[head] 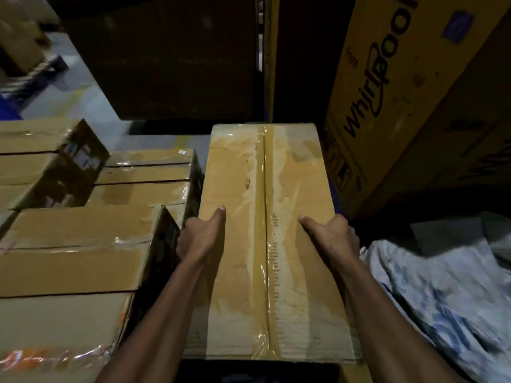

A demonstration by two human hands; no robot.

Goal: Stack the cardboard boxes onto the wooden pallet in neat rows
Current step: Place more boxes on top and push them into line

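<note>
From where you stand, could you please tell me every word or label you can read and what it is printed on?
"Whirlpool": on the large yellow carton at the right, printed sideways.
Small print along the tape seam of the held box: too small to read.
Stickers on the left stacked boxes: blurred, unreadable.

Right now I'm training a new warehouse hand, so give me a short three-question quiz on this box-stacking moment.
1. True or false: both the left hand and the right hand grip the taped cardboard box.
2. Which brand is printed on the large yellow carton? A) Whirlpool B) Samsung C) Bosch
3. On which side of the held box do the stacked boxes lie?

Key: 1 true; 2 A; 3 the left.
</note>
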